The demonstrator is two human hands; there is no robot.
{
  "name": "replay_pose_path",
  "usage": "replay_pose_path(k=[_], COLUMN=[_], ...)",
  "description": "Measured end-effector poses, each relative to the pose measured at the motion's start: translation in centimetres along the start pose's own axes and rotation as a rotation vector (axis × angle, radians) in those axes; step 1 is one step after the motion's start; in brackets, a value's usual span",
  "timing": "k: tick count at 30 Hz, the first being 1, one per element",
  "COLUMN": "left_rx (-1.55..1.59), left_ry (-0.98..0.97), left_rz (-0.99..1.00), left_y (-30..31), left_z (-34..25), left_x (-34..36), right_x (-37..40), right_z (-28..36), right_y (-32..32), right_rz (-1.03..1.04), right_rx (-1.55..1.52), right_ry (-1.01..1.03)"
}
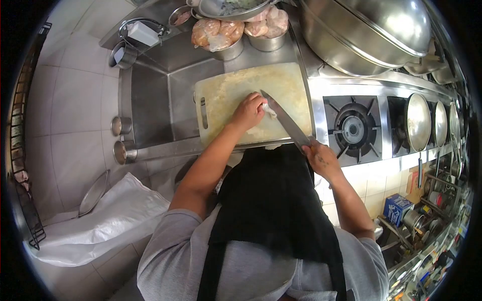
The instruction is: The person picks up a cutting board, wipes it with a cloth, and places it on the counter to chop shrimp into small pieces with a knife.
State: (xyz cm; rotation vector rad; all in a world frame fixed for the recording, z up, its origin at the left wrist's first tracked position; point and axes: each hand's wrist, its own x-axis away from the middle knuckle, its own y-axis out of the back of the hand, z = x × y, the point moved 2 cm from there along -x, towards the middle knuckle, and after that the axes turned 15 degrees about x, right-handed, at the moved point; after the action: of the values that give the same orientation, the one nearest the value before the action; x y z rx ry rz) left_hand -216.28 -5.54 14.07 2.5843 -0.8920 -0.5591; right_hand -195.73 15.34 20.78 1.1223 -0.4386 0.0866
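Note:
My right hand [320, 157] is wrapped round the handle of a large kitchen knife [287, 122]. Its long blade points away from me and to the left, over the pale, stained cutting board [226, 90]. Close to the blade's tip, my left hand [249, 111] is closed with its fingers curled. A small white piece [270, 111] shows between those fingers and the blade; I cannot make out whether it is food or a wipe. The board lies across the right part of a steel sink, its slot handle toward the left.
The steel sink [149, 100] extends left of the board. Metal pots with bagged raw meat [217, 34] stand behind it, below a large bowl [233, 7]. To the right are a gas burner [353, 129], hanging pans [418, 123] and a big domed steamer [366, 30].

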Motion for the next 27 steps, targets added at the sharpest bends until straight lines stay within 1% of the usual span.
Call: replay_pose_path(k=[1, 3, 5, 8, 11, 13, 17, 18, 20, 23, 25, 27], left_rx=[-0.005, -0.008, -0.011, -0.046, -0.027, 0.02, 0.062, 0.055, 0.046, 0.006, -0.061, -0.051], left_ry=[-0.038, -0.015, 0.005, -0.016, -0.049, 0.039, 0.089, 0.077, 0.067, 0.015, -0.02, -0.029], left_rz=[-0.006, 0.003, 0.01, 0.035, 0.034, 0.025, 0.019, 0.018, 0.013, -0.016, 0.004, 0.001], left_y=[0.1, 0.3, 0.4, 0.4, 0.5, 0.7, 1.0, 1.1, 1.4, 1.5, 1.3, 1.2], left_z=[0.0, -0.1, 0.0, 0.4, 0.6, 0.3, 0.4, 0.5, 0.5, 0.3, 0.2, 0.3], left_x=[-0.2, -0.4, -0.6, -0.3, -0.1, 0.1, -0.1, 0.0, 0.0, 0.1, 0.2, 0.4], right_x=[-0.3, -1.1, -2.3, -3.6, -4.6, -5.4, -5.3, -5.0, -4.3, -3.9, -4.2, -4.5], right_z=[0.1, 0.1, -0.3, -0.6, -0.4, -0.5, -0.4, -0.2, -0.1, -0.5, -0.8, -0.7], right_y=[-0.1, -0.6, -1.3, -1.9, -1.8, -1.8, -1.4, -1.1, -0.5, -1.2, -1.9, -2.3], right_rz=[-0.007, -0.012, 0.019, 0.011, 0.027, 0.038, 0.042, 0.044, 0.074, 0.107, 0.114, 0.119], right_rx=[0.007, 0.014, -0.097, -0.152, -0.114, -0.098, -0.072, -0.071, -0.079, -0.085, -0.106, -0.128], right_ry=[0.009, 0.015, 0.044, 0.088, 0.11, 0.128, 0.152, 0.154, 0.091, 0.067, 0.078, 0.09])
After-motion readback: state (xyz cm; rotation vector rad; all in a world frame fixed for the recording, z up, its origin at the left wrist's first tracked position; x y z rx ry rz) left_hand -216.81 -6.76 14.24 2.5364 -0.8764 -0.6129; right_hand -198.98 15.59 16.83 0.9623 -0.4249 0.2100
